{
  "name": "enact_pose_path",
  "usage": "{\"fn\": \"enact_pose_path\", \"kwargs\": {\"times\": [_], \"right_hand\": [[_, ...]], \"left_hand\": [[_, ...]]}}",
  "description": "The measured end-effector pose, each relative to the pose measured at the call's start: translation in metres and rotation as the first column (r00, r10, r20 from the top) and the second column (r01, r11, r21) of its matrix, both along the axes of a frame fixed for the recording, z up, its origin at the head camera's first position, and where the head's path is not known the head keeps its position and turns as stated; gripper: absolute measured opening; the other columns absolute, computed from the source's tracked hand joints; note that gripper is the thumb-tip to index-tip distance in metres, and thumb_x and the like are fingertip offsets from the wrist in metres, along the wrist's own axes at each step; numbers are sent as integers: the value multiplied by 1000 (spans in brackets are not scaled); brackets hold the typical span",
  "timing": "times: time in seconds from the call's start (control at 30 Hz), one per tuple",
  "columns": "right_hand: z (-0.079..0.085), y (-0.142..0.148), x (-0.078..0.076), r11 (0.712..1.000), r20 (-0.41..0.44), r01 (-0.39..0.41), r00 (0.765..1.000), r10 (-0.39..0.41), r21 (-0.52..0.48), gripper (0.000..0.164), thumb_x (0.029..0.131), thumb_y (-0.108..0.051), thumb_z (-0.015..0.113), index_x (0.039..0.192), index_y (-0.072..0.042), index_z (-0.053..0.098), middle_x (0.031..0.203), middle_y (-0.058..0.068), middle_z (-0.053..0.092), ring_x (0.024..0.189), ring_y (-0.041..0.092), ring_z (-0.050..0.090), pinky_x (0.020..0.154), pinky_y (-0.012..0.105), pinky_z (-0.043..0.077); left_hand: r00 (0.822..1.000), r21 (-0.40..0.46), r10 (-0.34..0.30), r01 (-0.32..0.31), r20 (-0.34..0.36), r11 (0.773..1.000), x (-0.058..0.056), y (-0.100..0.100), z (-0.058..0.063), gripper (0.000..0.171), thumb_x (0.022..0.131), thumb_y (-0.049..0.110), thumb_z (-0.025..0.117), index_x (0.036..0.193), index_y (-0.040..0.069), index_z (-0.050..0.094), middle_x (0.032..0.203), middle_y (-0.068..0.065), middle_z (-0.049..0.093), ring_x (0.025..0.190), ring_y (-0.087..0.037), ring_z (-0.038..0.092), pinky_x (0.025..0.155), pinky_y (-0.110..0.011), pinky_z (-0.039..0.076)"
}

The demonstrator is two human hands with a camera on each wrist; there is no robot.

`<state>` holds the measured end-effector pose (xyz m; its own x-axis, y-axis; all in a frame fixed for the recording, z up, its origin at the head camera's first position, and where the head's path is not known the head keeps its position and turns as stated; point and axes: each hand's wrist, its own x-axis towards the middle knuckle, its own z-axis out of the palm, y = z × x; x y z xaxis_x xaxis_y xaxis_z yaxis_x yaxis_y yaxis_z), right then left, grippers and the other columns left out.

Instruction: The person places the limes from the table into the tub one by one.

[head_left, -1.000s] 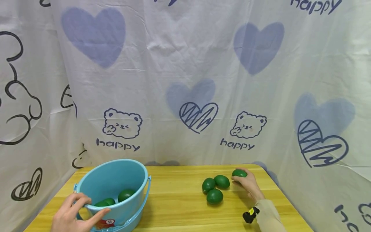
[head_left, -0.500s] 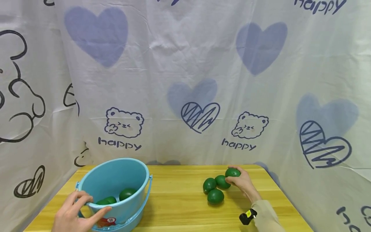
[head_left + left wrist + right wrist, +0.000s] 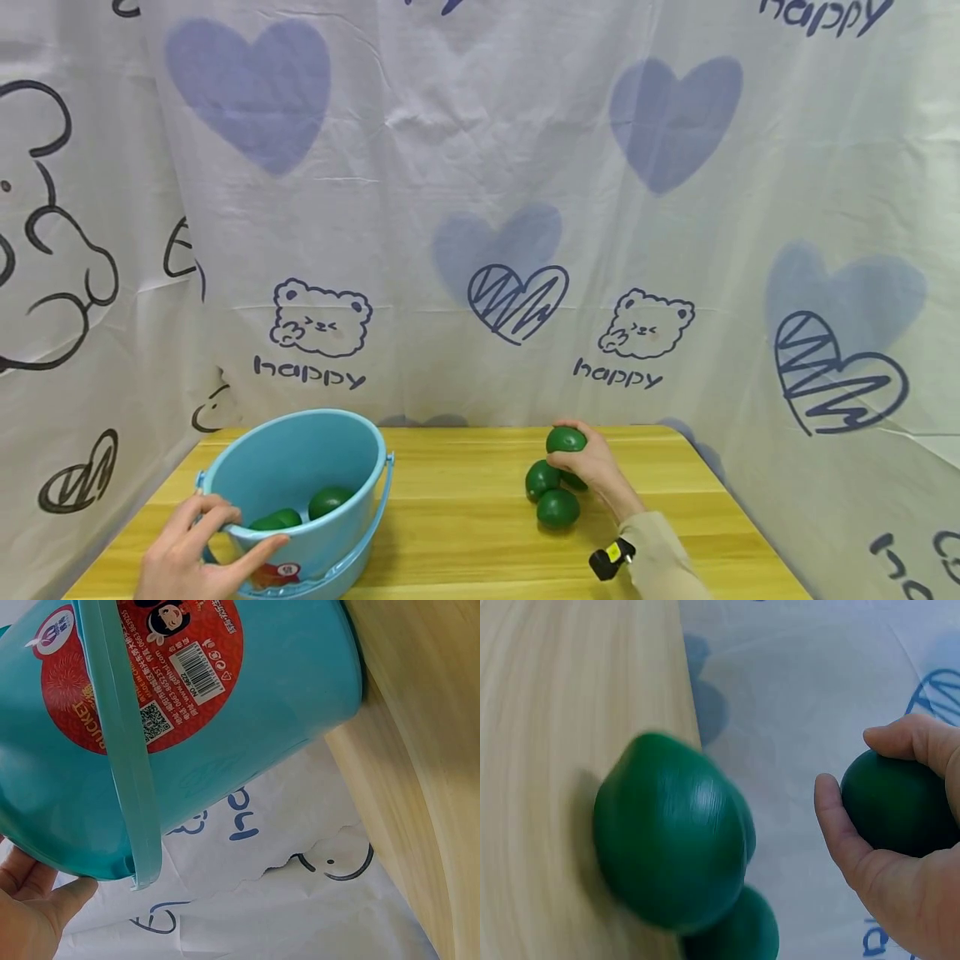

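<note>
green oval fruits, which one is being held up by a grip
The glossy green oval fruit in the right grip; three others lie clustered on the yellow wooden table, the rest inside the blue plastic bucket.

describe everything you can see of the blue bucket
The light blue bucket looks like smooth plastic, with a flat handle lowered across its near side and a red printed label carrying a barcode. It stands on the wooden table, open mouth up, with green fruits inside. The left hand grips its near-left rim. Whether it leans slightly is unclear.
</note>
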<state>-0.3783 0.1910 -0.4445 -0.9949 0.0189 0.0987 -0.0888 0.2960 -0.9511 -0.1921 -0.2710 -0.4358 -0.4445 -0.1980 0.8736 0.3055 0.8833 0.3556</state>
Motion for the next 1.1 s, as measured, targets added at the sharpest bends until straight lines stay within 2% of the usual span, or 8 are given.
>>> {"fn": "enact_pose_path", "kwargs": {"times": [0.13,0.33,0.43,0.57,0.73,0.93,1.1], "right_hand": [[2,-15,1,999,-2,-20,1000,19,-44,61,71,-1,78,127,-13,58,121,21,53,96,30,57,77,43,54],[8,-36,7,991,-12,-107,994,107,-74,57,74,-3,78,126,-15,58,120,20,54,92,28,60,81,48,55],[9,-46,8,989,-12,-137,991,136,-52,57,75,-6,79,127,-17,58,122,19,54,93,28,60,81,48,54],[11,-59,12,981,-3,-188,982,188,-48,58,75,-7,79,128,-16,57,125,19,53,96,27,60,79,42,53],[16,-77,20,961,-10,-267,964,267,-76,59,76,-6,79,129,-15,57,128,19,51,96,27,58,76,36,52],[27,-100,28,929,-28,-356,935,354,-100,58,77,-7,79,130,-16,56,131,18,50,99,27,58,78,38,54],[34,-120,33,905,-40,-405,914,403,-129,57,77,-7,78,129,-17,57,129,17,51,98,27,58,79,39,55]], "left_hand": [[1000,-22,-17,16,-16,1000,-2,-1,-1,56,34,38,99,69,17,62,81,4,55,73,6,39,62,-5,36],[999,0,15,-15,28,1000,1,0,1,56,32,36,100,69,18,62,81,6,54,75,8,37,66,-2,34],[998,14,27,-27,51,1000,3,1,2,55,33,34,100,69,17,62,82,5,55,75,8,37,68,0,33],[997,32,42,-44,68,999,5,1,2,56,33,36,100,69,18,62,82,6,55,75,8,36,68,1,32],[998,22,22,-23,51,999,4,0,1,55,33,36,100,69,17,62,82,6,55,72,3,40,64,-1,34],[997,12,19,-20,71,1000,3,-1,2,55,34,38,100,70,19,62,84,6,55,69,-5,46,63,-1,35],[996,17,24,-25,82,1000,3,0,3,55,35,37,100,70,18,62,84,6,55,70,-7,46,65,1,35]]}}
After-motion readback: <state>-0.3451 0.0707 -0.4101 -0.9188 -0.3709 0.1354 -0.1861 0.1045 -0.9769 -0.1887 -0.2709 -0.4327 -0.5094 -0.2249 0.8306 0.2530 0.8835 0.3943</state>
